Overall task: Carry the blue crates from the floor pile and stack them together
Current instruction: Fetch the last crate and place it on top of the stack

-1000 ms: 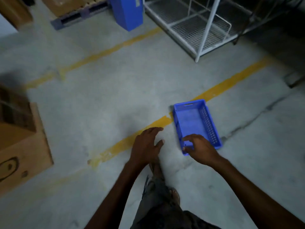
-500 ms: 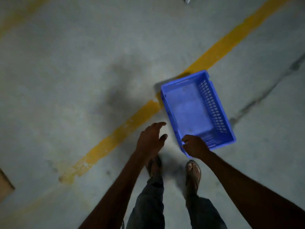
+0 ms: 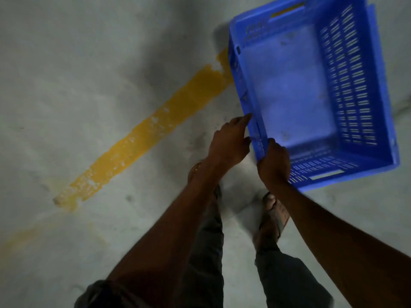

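Observation:
An empty blue crate (image 3: 295, 85) with slotted walls fills the upper right of the head view, open side up and tilted. My right hand (image 3: 274, 162) is shut on its near left corner, fingers over the rim. My left hand (image 3: 229, 143) is beside the crate's left wall, fingertips touching the outer side, fingers apart and not wrapped around it. No other crates are in view.
A worn yellow painted line (image 3: 142, 138) runs diagonally across the grey concrete floor (image 3: 89, 63) and passes under the crate. My two feet in sandals (image 3: 272, 214) stand just below the hands.
My right hand has closed on the crate's near corner. The crate now looks much larger and closer. My left hand has moved right to touch the crate's left wall. The camera has tilted further down.

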Demonstrator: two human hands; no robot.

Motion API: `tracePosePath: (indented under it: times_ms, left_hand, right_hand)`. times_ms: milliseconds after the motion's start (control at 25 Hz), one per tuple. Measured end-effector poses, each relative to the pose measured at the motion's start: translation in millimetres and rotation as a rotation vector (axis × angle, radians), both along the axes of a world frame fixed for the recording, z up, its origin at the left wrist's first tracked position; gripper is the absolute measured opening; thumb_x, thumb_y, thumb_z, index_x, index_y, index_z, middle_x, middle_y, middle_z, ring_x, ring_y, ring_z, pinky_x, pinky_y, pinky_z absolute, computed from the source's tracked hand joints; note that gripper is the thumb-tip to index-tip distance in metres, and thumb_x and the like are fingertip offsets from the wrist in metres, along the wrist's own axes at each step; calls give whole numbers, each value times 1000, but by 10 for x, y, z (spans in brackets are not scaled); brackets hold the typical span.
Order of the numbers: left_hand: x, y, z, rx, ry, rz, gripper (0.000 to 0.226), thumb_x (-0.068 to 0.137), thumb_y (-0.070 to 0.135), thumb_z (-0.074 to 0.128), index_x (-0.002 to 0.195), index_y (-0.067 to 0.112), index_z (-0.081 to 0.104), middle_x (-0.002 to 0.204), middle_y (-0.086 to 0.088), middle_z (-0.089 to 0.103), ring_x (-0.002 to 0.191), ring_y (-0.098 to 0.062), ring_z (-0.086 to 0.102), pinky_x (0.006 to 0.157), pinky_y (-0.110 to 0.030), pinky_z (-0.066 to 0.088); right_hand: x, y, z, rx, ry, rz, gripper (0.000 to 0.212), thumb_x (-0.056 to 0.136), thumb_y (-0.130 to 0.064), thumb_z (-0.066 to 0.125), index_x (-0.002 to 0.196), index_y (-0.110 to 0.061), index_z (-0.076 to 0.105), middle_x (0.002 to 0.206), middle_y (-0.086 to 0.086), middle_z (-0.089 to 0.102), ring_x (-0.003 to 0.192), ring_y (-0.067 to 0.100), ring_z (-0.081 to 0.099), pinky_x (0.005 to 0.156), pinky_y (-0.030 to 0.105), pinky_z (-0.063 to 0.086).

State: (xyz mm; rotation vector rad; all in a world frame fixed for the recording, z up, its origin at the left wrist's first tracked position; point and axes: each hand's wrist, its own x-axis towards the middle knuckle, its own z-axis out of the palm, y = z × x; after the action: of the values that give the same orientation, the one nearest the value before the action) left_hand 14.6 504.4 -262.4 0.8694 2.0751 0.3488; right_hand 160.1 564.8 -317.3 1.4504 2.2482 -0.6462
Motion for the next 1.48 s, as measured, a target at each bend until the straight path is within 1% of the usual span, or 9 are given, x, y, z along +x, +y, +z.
tracePosePath:
  times_ms: [280, 360, 440, 560, 720, 880, 1000, 1160, 1480]
  left_hand:
    - [-100, 134, 1348, 98, 296, -213, 88, 84, 30, 71, 157, 25, 21, 164, -6, 17, 150, -31, 18, 112, -46, 29]
    - [-226, 169, 1946, 143, 412, -170, 86, 83, 39, 68, 156, 25, 25, 164, -5, 19, 150, -33, 17, 114, -47, 24]
    - [-350, 83, 2673, 182, 504, -128, 83, 81, 55, 64, 152, 24, 35, 161, -5, 26, 149, -36, 19, 115, -53, 22]
    - [-534, -292, 3782, 99, 451, -252, 77, 61, 73, 70, 126, 32, 62, 151, 1, 44, 146, -33, 29, 114, -57, 20]
    - [-272, -945, 5328, -217, 238, -340, 74, 57, 74, 76, 116, 31, 66, 116, 5, 70, 109, -20, 65, 89, -30, 48]
    - [352, -1826, 5952, -156, 503, -190, 40, 77, 53, 72, 110, 30, 69, 107, 2, 73, 100, -22, 69, 76, -29, 50]
    - [900, -2510, 6237, -37, 734, -119, 37, 54, 43, 81, 89, 35, 74, 70, 9, 73, 61, -13, 70, 46, -21, 46]
    - [1431, -3476, 6748, -182, 929, -69, 36, 45, 35, 81, 80, 38, 69, 50, 4, 62, 41, -14, 59, 36, -19, 33]
    - [3159, -6068, 7264, -331, 1087, 563, 41, 56, 8, 63, 90, 29, 65, 69, 8, 68, 57, -17, 65, 41, -25, 32]
  right_hand:
    - [160, 796, 1778, -198, 125, 76, 40, 74, -11, 72, 113, -5, 63, 106, 24, 67, 103, 42, 63, 81, 42, 50]
    - [107, 1142, 2585, -340, 148, 125, 41, 62, -8, 79, 101, -3, 67, 92, 16, 69, 91, 33, 67, 67, 31, 48]
    - [137, 1325, 3428, -498, 112, 274, 39, 54, -5, 82, 92, -7, 71, 79, 8, 70, 70, 20, 66, 56, 27, 47]
    - [256, 1340, 4452, -569, 99, 547, 34, 56, 0, 81, 83, -18, 69, 70, -4, 68, 63, 8, 61, 59, 34, 50]
    - [325, 1112, 5676, -434, 201, 832, 25, 61, -7, 74, 72, -24, 59, 66, -8, 63, 66, 1, 60, 59, 33, 47]
    - [346, 542, 6371, -14, 381, 1089, 37, 67, -14, 58, 100, -30, 63, 90, -8, 65, 96, 19, 62, 70, 32, 48]
    - [356, -19, 6532, 145, 481, 1253, 56, 66, -17, 58, 120, -28, 61, 111, -3, 67, 106, 27, 58, 82, 38, 49]
    - [250, -990, 6710, 113, 551, 1318, 37, 70, -28, 49, 100, -23, 70, 94, 4, 70, 93, 33, 65, 73, 40, 53]
    - [646, -3852, 7167, 169, 1092, 1507, 41, 66, -13, 45, 93, -23, 73, 84, -4, 73, 76, 23, 69, 65, 31, 53]
